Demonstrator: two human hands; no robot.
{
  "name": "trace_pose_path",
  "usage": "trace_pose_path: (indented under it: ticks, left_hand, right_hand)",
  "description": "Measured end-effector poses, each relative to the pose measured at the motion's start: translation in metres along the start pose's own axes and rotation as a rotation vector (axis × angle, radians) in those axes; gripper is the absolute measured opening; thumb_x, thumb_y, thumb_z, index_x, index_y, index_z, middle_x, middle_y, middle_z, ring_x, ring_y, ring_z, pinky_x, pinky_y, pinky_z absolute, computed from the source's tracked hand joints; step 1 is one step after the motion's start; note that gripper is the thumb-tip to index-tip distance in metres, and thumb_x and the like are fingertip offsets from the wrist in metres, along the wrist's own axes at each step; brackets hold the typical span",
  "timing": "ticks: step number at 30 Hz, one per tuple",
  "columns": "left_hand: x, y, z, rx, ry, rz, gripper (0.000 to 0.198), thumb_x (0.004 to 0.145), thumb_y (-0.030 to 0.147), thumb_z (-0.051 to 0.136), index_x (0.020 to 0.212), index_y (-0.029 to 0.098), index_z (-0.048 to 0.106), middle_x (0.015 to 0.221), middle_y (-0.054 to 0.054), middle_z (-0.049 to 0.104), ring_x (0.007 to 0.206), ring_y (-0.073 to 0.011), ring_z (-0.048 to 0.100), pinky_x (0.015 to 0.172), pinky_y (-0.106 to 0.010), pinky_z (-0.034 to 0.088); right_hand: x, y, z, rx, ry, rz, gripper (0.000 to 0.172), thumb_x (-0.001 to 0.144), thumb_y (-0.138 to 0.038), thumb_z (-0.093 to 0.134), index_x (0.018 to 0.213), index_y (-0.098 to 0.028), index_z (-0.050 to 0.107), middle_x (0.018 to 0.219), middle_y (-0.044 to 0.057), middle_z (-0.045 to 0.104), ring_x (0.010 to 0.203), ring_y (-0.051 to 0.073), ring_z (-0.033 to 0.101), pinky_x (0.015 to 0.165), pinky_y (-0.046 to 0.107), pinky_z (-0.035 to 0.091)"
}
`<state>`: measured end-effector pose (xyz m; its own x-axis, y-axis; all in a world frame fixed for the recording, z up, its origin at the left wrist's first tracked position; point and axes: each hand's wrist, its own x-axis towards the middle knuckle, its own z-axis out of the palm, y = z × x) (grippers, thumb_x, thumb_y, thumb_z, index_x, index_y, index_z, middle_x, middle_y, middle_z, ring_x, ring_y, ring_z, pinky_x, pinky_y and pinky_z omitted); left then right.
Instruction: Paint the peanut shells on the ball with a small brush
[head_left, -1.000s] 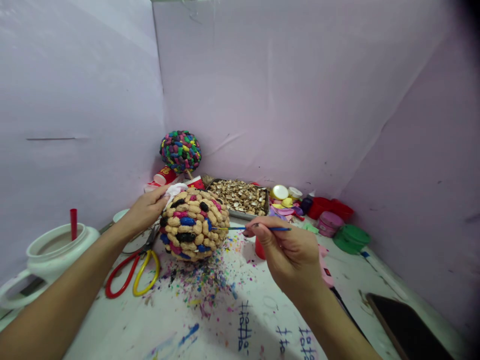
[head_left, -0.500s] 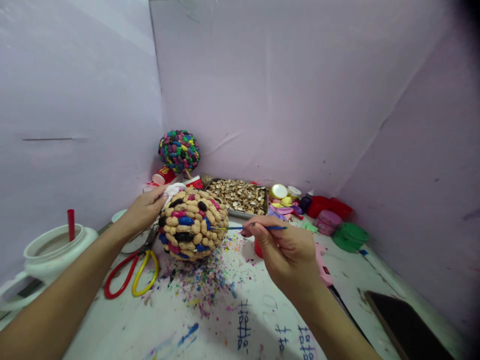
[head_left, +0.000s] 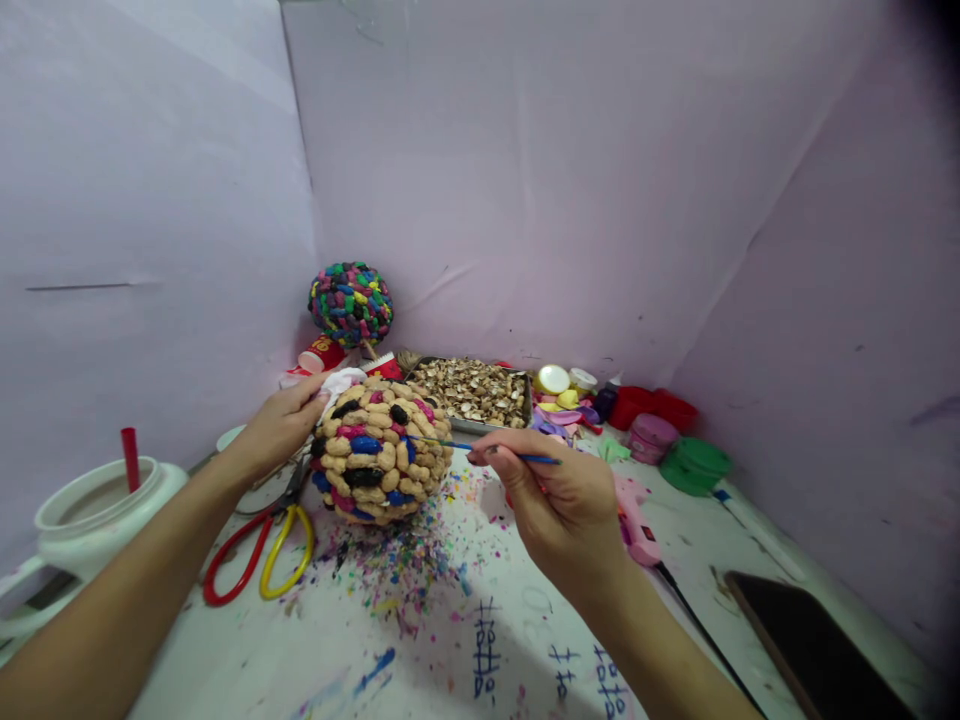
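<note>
Brush (head_left: pixel 480 448) tip higher, perhaps touching ball (head_left: pixel 381 450).
</note>
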<state>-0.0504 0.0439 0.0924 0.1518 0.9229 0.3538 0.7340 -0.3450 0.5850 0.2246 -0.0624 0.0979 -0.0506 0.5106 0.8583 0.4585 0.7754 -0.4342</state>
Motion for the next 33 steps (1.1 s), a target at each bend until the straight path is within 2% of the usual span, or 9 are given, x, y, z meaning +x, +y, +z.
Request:
trace_pose_path:
  ticks: [8,13,18,21,25,33]
  left_hand:
    - [0.0002,-0.0037,-0.0006,0.022,-0.005,0.001,0.061,0.086,0.044,0.036,0.132,0.009,0.054,0.133,-0.011,0.061,0.117,-0.0293,0.054,0.103,-0.04,0.038]
    - [0.0,-0.002,-0.0009,0.04,-0.003,-0.003,0.065,0.084,0.046,0.035,0.132,0.006,0.054,0.133,-0.013,0.06,0.116,-0.0302,0.054,0.103,-0.041,0.039]
    - [0.0003,-0.0002,-0.0008,0.039,0.004,0.005,0.066,0.083,0.047,0.035,0.131,0.006,0.055,0.131,-0.013,0.062,0.115,-0.0302,0.055,0.102,-0.04,0.04]
    - [0.0007,-0.0016,-0.0004,0.037,0.002,0.006,0.066,0.083,0.047,0.035,0.131,0.007,0.055,0.132,-0.013,0.061,0.115,-0.0302,0.055,0.102,-0.041,0.039]
    - [0.0021,-0.0043,0.0,0.034,-0.001,0.009,0.066,0.083,0.048,0.034,0.131,0.007,0.055,0.131,-0.014,0.061,0.116,-0.0306,0.055,0.103,-0.042,0.039]
    - [0.0017,-0.0028,-0.0013,0.06,0.003,0.004,0.065,0.083,0.046,0.033,0.129,0.007,0.056,0.13,-0.013,0.063,0.116,-0.0294,0.056,0.103,-0.04,0.04]
  right_hand:
    - [0.0001,-0.0001,-0.0028,-0.007,-0.012,0.032,0.017,0.088,-0.018,0.055,0.078,-0.017,0.068,0.069,0.001,0.073,0.044,0.007,0.057,0.041,0.018,0.046]
    - [0.0012,-0.0015,-0.0024,-0.004,0.009,0.011,0.016,0.088,-0.016,0.055,0.079,-0.015,0.068,0.069,0.003,0.073,0.052,0.008,0.063,0.046,0.018,0.048]
    - [-0.0003,-0.0002,-0.0007,0.009,-0.009,0.02,0.015,0.089,-0.016,0.054,0.084,-0.015,0.069,0.07,0.002,0.073,0.04,0.005,0.053,0.036,0.018,0.04]
    - [-0.0006,0.0005,-0.0008,0.021,0.001,0.022,0.015,0.089,-0.016,0.054,0.083,-0.016,0.069,0.071,0.002,0.074,0.044,0.006,0.057,0.039,0.018,0.043]
    - [0.0003,-0.0005,-0.0013,0.031,0.007,0.026,0.016,0.088,-0.016,0.054,0.08,-0.016,0.068,0.071,0.003,0.074,0.059,0.01,0.067,0.052,0.019,0.053]
    - [0.0038,-0.0032,-0.004,0.008,-0.005,0.032,0.017,0.086,-0.016,0.056,0.076,-0.016,0.07,0.066,0.001,0.073,0.054,0.01,0.066,0.051,0.019,0.053]
